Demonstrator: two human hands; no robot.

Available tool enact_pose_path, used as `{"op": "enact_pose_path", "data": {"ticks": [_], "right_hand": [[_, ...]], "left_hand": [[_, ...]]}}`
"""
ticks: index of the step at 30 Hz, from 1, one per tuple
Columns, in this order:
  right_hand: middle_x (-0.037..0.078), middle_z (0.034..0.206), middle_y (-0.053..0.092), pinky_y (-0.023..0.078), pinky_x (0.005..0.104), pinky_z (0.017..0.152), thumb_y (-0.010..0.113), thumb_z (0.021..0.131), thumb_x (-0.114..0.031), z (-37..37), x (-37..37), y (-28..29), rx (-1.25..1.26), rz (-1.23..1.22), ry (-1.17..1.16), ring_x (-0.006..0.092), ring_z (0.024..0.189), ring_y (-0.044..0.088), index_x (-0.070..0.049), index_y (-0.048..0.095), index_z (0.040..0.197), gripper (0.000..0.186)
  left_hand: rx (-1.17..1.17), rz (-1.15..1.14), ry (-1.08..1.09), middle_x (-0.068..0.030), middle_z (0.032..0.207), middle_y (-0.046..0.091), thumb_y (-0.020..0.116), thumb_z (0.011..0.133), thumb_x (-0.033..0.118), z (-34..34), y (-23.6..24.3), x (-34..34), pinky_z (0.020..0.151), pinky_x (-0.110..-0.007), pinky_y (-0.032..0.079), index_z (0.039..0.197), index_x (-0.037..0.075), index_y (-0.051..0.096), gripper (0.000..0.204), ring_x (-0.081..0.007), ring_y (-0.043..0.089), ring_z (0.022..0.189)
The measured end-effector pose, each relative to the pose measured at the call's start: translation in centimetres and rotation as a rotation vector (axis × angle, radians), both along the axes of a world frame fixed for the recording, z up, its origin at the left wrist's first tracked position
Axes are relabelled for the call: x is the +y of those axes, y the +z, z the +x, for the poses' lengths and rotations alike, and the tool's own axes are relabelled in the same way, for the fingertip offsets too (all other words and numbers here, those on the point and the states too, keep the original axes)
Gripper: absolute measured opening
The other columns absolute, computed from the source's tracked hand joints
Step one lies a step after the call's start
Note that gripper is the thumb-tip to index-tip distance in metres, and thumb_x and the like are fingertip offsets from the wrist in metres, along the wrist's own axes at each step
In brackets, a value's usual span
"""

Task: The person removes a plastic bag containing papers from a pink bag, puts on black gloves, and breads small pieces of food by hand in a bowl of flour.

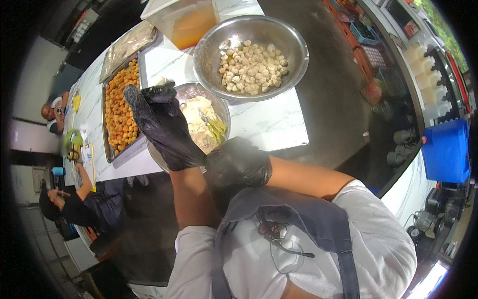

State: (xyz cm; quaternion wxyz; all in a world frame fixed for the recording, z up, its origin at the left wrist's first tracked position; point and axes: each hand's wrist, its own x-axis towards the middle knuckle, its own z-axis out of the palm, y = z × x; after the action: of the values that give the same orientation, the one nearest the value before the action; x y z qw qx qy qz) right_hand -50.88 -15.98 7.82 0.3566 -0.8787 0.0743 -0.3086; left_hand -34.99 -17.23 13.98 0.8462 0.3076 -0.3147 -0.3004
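Both my hands wear black gloves. My left hand is raised over the left side of a metal bowl, its flour-dusted fingers partly spread and nothing seen in them. My right hand is closed at my left wrist, on the cuff of the left glove. The bowl under my hands holds pale flour and a yellow-green pronged utensil. Beyond it, a larger steel bowl contains many flour-coated lumps. Left of my left hand, a metal tray is filled with browned round pieces.
A plastic container of orange liquid stands at the table's far end, near a bagged tray. Two people are along the left, by a clipboard. At right are a blue jug and crates.
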Motion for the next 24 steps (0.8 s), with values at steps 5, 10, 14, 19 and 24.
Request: {"op": "enact_pose_path", "data": {"ticks": [5,10,14,19,24], "right_hand": [[0.011,0.08,0.062,0.047,0.039,0.065,0.062,0.075,-0.016,-4.4,-2.6,-0.9,0.11,0.141,-0.192,0.0294,0.071,0.06,-0.009,0.061,0.087,0.014],[0.01,0.099,0.065,0.05,0.0307,0.073,0.049,0.09,-0.023,-12.2,-2.2,-3.4,0.541,0.752,-0.237,0.0169,0.086,0.062,-0.002,0.062,0.107,0.03],[0.009,0.105,0.063,0.049,0.0328,0.076,0.045,0.091,-0.029,-19.5,0.6,-21.9,0.754,1.222,-0.079,0.0181,0.09,0.061,-0.004,0.06,0.11,0.035],[0.008,0.107,0.062,0.046,0.0372,0.083,0.042,0.09,-0.03,-17.1,5.7,-40.0,0.94,0.455,-0.044,0.0224,0.093,0.06,-0.009,0.062,0.108,0.034],[0.008,0.106,0.062,0.046,0.0371,0.083,0.042,0.09,-0.03,-12.0,8.6,-48.9,1.094,0.611,-0.193,0.0223,0.092,0.06,-0.009,0.062,0.108,0.033]], "left_hand": [[-0.362,0.254,0.0,-0.0028,0.075,0.06,0.057,0.087,0.022,4.2,-4.0,-0.8,0.05,-0.016,0.041,0.13,-0.001,0.04,0.051,-0.0055,0.053,0.057],[-1.315,1.108,0.041,-0.015,0.119,0.053,0.059,0.085,0.03,18.9,-16.3,5.7,0.098,-0.032,0.034,0.121,-0.005,0.049,0.051,-0.0252,0.049,0.111],[-0.457,1.258,-0.289,-0.0117,0.115,0.055,0.06,0.083,0.038,16.2,-15.8,3.9,0.092,-0.035,0.037,0.116,-0.003,0.054,0.052,-0.0204,0.048,0.106],[-0.756,1.144,-0.041,-0.0127,0.113,0.056,0.06,0.084,0.038,17.9,-20.7,6.1,0.092,-0.035,0.038,0.114,0.002,0.056,0.047,-0.0236,0.05,0.106],[-1.534,1.247,0.063,-0.0142,0.119,0.052,0.059,0.084,0.04,16.1,-17.6,3.2,0.095,-0.036,0.037,0.116,0.003,0.055,0.049,-0.0266,0.047,0.111]]}}
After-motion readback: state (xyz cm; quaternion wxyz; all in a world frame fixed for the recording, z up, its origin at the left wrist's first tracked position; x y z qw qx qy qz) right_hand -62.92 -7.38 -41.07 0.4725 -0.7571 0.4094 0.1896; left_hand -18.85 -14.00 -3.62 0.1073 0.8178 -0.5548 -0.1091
